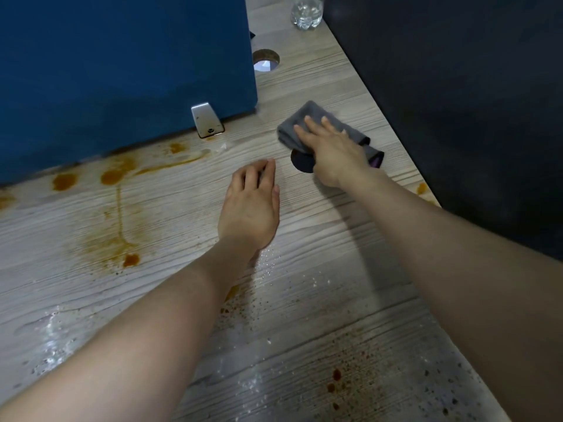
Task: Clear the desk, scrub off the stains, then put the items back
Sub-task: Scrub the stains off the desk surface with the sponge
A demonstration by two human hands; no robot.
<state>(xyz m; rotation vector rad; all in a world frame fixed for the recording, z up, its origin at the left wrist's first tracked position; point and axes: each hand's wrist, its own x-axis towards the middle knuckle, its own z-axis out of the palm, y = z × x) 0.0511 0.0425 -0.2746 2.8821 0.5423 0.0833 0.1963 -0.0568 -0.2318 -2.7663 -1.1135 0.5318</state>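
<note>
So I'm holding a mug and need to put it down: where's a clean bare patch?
Cleanest: the strip between the blue partition, cable hole and water bottle. Orange stains cover the left, droplets the near side, and the cloth under the right hand fills the middle.

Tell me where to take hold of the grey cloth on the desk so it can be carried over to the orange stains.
Grip the grey cloth at its bunched near-left edge, coming from above. It lies flat and folded on the desk under the right hand, whose straight fingers press it down, so curling those fingers in should probably gather the folds. The left hand rests flat beside it, holding nothing.
</note>
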